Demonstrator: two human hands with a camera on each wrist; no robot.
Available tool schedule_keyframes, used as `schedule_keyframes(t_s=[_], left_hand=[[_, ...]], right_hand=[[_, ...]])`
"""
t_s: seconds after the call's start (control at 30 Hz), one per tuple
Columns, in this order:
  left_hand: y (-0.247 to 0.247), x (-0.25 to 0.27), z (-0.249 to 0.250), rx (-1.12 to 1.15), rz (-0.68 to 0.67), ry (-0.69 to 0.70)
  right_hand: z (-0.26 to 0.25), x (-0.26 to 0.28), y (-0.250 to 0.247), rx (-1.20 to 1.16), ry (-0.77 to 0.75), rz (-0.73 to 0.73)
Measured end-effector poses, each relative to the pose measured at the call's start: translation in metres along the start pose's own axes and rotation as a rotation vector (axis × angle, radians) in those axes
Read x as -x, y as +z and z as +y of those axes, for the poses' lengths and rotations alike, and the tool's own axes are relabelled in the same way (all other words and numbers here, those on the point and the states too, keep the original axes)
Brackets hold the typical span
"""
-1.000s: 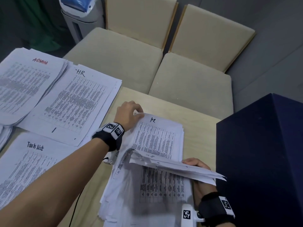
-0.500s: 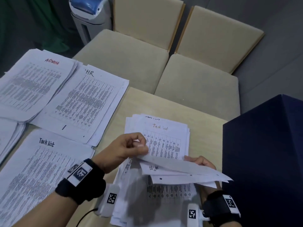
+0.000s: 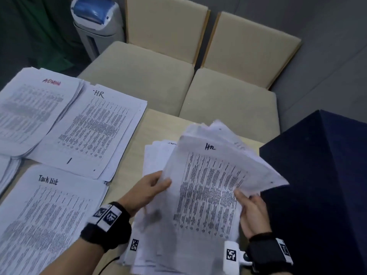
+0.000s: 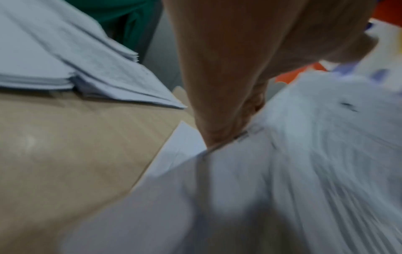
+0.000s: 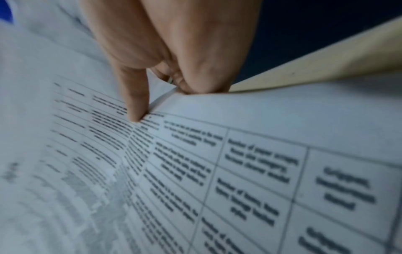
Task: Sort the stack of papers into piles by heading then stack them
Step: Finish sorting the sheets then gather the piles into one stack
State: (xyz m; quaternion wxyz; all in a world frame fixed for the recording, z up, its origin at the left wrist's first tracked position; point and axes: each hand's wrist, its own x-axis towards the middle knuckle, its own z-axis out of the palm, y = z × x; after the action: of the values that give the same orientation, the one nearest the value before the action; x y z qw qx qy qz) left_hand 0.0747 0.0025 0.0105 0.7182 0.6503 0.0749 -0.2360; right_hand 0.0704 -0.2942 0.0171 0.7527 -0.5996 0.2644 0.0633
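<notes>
Both hands lifting an HR-headed bunch off the unsorted stack

Head view: left hand point(image 3: 148, 190) pinches the left edge of the HR sheet point(image 3: 210, 187) and right hand point(image 3: 251, 213) grips its right edge, probably tilting it up to read the heading; the HR pile point(image 3: 95, 132) waits upper left on the counter point(image 3: 156, 124), beside ADMIN and Task List. Left wrist view: blurry, fingers point(image 4: 226, 130) clamped on paper. Right wrist view: thumb on top, fingers point(image 5: 195, 75) curled under the edge.

Bare table strip point(image 3: 137, 155) between HR pile point(image 3: 95, 132) and unsorted stack point(image 3: 158, 155); dark box point(image 3: 317, 175) right.
</notes>
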Motion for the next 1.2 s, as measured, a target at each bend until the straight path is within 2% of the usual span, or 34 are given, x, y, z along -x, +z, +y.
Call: schedule_keyframes(t_s=[0.1, 0.17, 0.23, 0.27, 0.33, 0.43, 0.53, 0.63, 0.7, 0.73, 0.83, 0.9, 0.97, 1.03, 1.13, 1.2], left_hand=[[0.021, 0.011, 0.005, -0.077, 0.134, 0.135], [0.032, 0.017, 0.015, -0.082, 0.194, 0.230], [0.043, 0.026, 0.027, -0.131, 0.234, 0.344], [0.047, 0.030, 0.033, -0.143, 0.267, 0.403], [0.051, 0.042, 0.048, -0.094, 0.331, 0.505], [0.049, 0.057, 0.064, -0.027, 0.356, 0.569], [0.047, 0.059, 0.068, -0.094, 0.358, 0.478], [0.041, 0.057, 0.054, -0.037, 0.381, 0.490], [0.043, 0.062, 0.053, -0.100, 0.363, 0.483], [0.046, 0.065, 0.058, -0.115, 0.367, 0.519], [0.052, 0.069, 0.070, -0.033, 0.419, 0.761], [0.050, 0.062, 0.063, 0.141, 0.424, 0.712], [0.050, 0.053, 0.051, 0.255, 0.392, 0.511], [0.053, 0.049, 0.044, 0.218, 0.337, 0.371], [0.058, 0.046, 0.053, 0.251, 0.315, 0.391], [0.053, 0.044, 0.057, 0.302, 0.328, 0.443]], right_hand=[[-0.007, 0.010, 0.011, -0.166, 0.000, -0.029], [-0.011, 0.023, 0.023, -0.030, -0.031, -0.085], [-0.024, 0.040, 0.037, 0.126, -0.151, -0.059], [-0.032, 0.049, 0.042, 0.132, -0.232, -0.015], [-0.050, 0.065, 0.050, 0.052, -0.395, 0.049], [-0.067, 0.088, 0.056, 0.010, -0.569, 0.042], [-0.059, 0.100, 0.057, 0.105, -0.592, 0.039], [-0.047, 0.102, 0.054, 0.155, -0.507, -0.011], [-0.048, 0.105, 0.057, 0.163, -0.511, -0.057], [-0.049, 0.105, 0.057, 0.153, -0.520, -0.064], [-0.058, 0.111, 0.060, 0.089, -0.571, -0.110], [-0.055, 0.109, 0.059, 0.081, -0.552, -0.143], [-0.046, 0.107, 0.061, 0.068, -0.465, -0.176], [-0.038, 0.104, 0.063, 0.079, -0.438, -0.135], [-0.043, 0.100, 0.068, 0.010, -0.485, -0.059], [-0.044, 0.095, 0.064, -0.048, -0.462, -0.014]])
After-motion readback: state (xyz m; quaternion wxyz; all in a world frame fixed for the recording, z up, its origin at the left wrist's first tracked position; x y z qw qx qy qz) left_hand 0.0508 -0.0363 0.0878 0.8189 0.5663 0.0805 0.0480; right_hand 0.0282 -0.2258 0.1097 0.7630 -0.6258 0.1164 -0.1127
